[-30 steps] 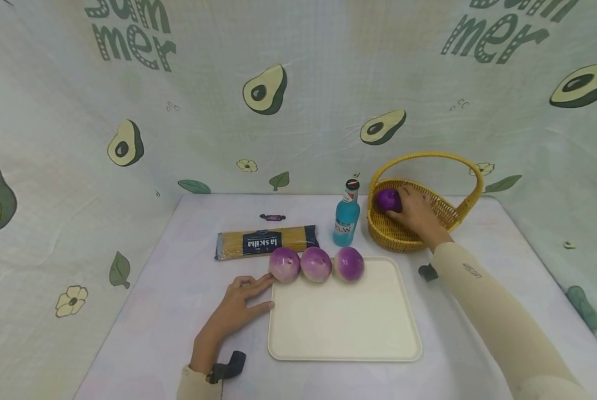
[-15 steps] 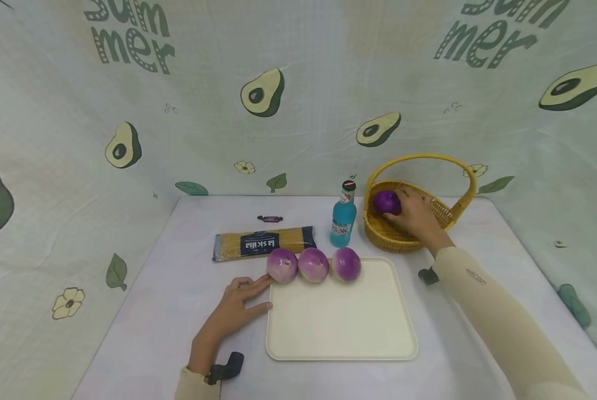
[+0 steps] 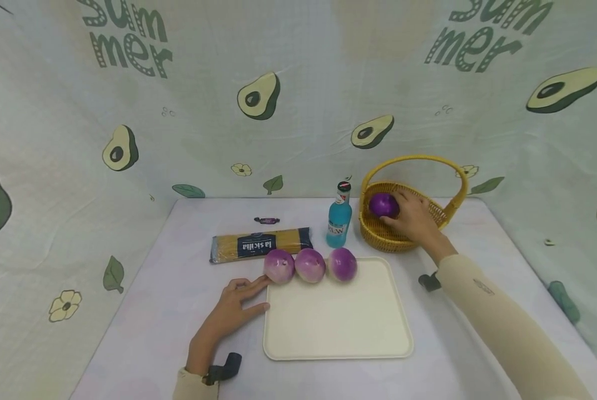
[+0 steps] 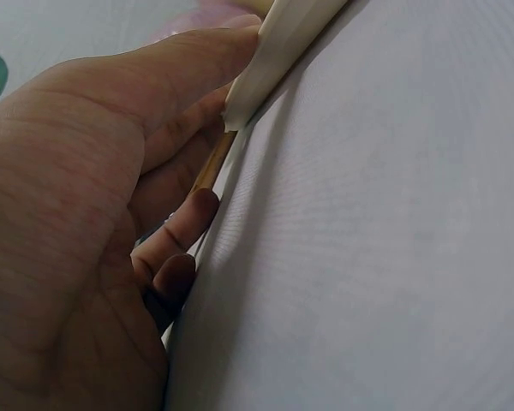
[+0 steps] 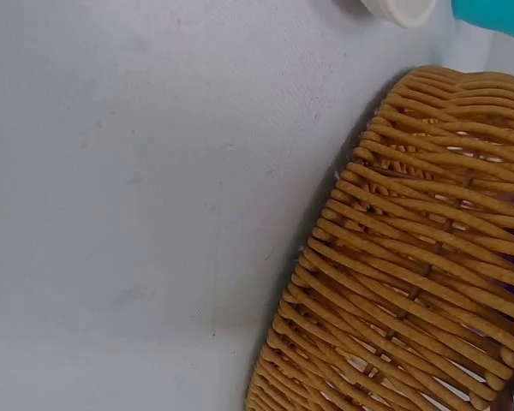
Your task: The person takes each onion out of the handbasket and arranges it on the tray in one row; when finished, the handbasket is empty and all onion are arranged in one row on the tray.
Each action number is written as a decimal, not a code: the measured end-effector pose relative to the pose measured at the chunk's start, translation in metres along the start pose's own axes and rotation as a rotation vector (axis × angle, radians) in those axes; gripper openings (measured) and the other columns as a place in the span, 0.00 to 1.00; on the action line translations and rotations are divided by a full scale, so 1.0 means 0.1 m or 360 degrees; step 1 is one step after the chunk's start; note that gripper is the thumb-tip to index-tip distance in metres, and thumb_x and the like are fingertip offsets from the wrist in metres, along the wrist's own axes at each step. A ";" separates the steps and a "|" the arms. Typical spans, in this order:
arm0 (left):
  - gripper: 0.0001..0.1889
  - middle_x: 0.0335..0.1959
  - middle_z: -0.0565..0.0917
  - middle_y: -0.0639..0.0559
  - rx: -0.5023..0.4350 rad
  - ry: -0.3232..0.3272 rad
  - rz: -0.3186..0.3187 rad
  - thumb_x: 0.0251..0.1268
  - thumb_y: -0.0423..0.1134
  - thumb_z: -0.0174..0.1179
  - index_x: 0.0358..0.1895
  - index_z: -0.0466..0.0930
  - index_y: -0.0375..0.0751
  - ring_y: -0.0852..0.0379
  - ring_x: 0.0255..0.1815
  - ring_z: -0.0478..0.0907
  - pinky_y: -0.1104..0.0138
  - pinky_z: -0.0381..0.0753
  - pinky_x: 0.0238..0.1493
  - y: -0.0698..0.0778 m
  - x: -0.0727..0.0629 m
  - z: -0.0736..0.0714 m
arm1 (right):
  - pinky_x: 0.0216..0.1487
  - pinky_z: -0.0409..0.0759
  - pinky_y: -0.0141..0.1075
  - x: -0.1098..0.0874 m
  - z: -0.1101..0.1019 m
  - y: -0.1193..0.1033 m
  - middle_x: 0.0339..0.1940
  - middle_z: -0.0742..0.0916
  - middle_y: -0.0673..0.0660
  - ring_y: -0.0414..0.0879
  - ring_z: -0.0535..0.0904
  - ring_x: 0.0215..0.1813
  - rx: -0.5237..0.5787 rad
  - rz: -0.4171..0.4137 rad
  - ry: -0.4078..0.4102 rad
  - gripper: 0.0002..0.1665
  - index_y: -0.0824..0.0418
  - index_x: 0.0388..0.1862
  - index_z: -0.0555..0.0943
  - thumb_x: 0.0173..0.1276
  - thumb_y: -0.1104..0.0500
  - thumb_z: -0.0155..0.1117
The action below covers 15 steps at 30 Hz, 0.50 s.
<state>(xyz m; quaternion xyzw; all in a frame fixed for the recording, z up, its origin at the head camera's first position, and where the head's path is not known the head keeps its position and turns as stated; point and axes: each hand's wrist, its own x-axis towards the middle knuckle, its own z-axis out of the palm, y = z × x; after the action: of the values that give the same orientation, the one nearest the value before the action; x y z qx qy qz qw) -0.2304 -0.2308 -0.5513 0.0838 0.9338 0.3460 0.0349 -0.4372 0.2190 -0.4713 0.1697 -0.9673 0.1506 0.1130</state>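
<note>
My right hand (image 3: 412, 216) reaches into the yellow wicker basket (image 3: 385, 241) at the back right. Its fingers and thumb grip the right side of a round, deep purple vegetable (image 3: 381, 205). In the right wrist view, the woven side of the basket (image 5: 411, 257) hides most of that hand. Three purple-and-white turnips (image 3: 310, 265) sit in a row along the far-left edge of a cream tray (image 3: 338, 322). Beside the tray's left edge, my left hand (image 3: 233, 305) has its index finger stretched toward the nearest turnip. Its thumb (image 4: 197, 64) touches the tray's rim (image 4: 283, 51).
Behind the turnips lies a pack of spaghetti (image 3: 260, 244), with a small wrapped candy (image 3: 266, 220) farther back. A blue bottle (image 3: 339, 216) stands just left of the basket. A printed cloth backdrop (image 3: 308, 100) rises behind the table.
The head view has drifted a little, shifting the scene leftward. Inside the basket, my right hand and the purple vegetable have edged slightly nearer. My left hand stays by the tray.
</note>
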 end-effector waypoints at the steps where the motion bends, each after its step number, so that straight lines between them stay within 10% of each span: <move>1: 0.33 0.67 0.74 0.69 0.0001 0.0003 0.0004 0.61 0.63 0.64 0.71 0.70 0.70 0.51 0.65 0.63 0.42 0.66 0.64 0.00 0.00 0.00 | 0.60 0.60 0.63 -0.02 -0.01 -0.01 0.68 0.71 0.74 0.67 0.64 0.69 0.0000 -0.0007 0.0006 0.47 0.74 0.68 0.69 0.60 0.48 0.77; 15: 0.32 0.69 0.72 0.70 -0.0038 0.0006 -0.0018 0.61 0.64 0.64 0.70 0.71 0.72 0.52 0.66 0.62 0.42 0.66 0.64 -0.01 -0.01 0.01 | 0.57 0.61 0.62 -0.20 -0.09 -0.01 0.60 0.76 0.73 0.66 0.71 0.63 0.0008 -0.0097 0.0112 0.43 0.74 0.64 0.72 0.58 0.51 0.79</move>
<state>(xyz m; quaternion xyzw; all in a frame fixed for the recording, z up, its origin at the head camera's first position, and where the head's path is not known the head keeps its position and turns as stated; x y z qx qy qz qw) -0.2291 -0.2315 -0.5526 0.0774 0.9301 0.3571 0.0363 -0.4170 0.2270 -0.4677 0.1939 -0.9568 0.1555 0.1510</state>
